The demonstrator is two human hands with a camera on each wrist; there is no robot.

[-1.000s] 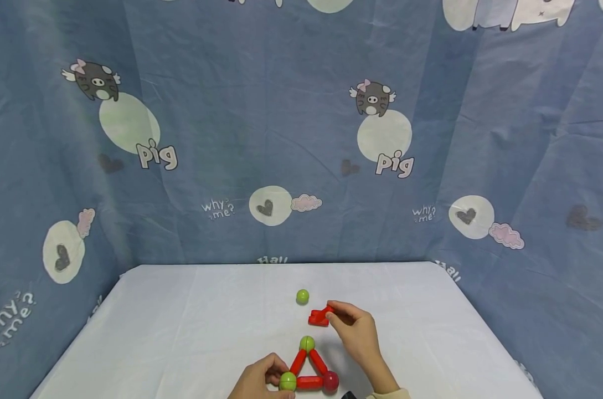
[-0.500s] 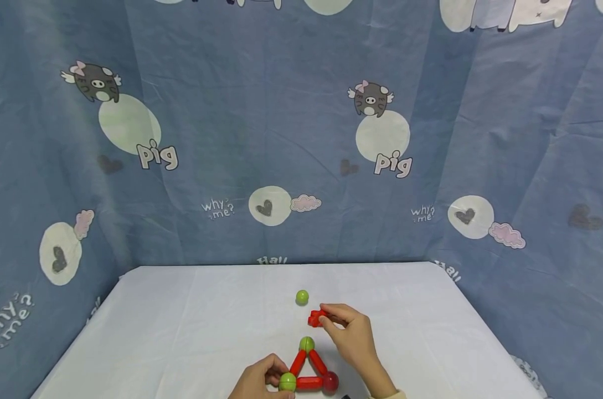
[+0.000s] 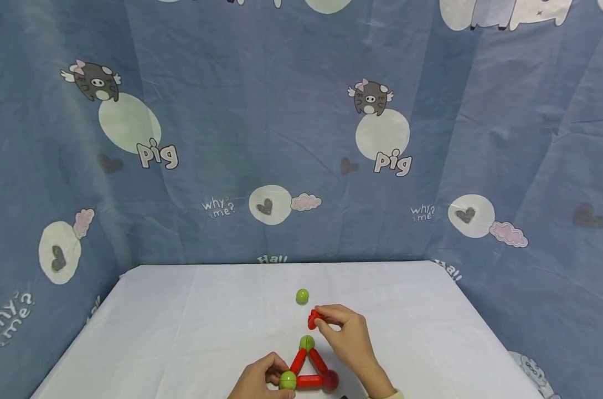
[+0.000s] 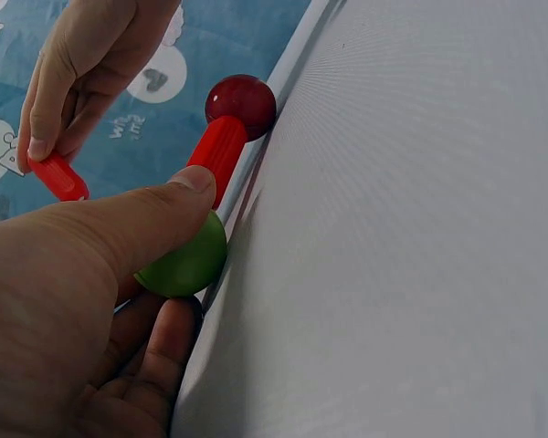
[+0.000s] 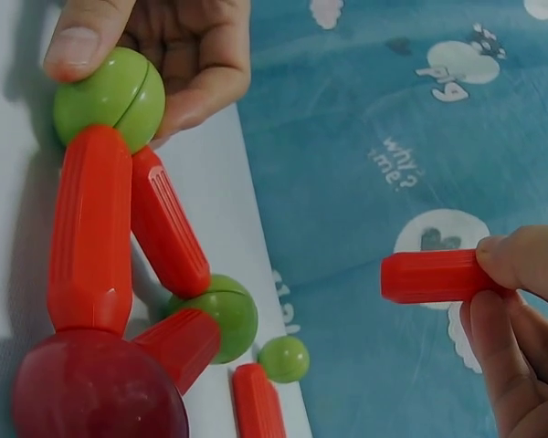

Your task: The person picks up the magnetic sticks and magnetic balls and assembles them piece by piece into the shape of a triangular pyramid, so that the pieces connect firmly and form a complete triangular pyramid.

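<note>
A triangle of red rods [image 3: 309, 382] with balls at its corners lies on the white table, two balls green and one dark red [image 3: 330, 380]. My left hand [image 3: 257, 379] grips the near-left green ball [image 5: 110, 99], thumb on one side and fingers curled round the other. Behind the triangle, my right hand [image 3: 348, 338] pinches a loose red rod [image 5: 434, 276] by one end between thumb and fingers. In the right wrist view this rod is held up sideways, its free end pointing away from the hand.
Another red rod [image 5: 258, 401] lies on the table beside a loose green ball [image 3: 302, 296], beyond the triangle. A blue patterned cloth [image 3: 301, 111] hangs behind the white tabletop [image 3: 181, 321] and at its sides.
My right hand has moved a little left and toward the triangle's top, turning the red rod as it goes. My left hand and the triangle have stayed in place.
</note>
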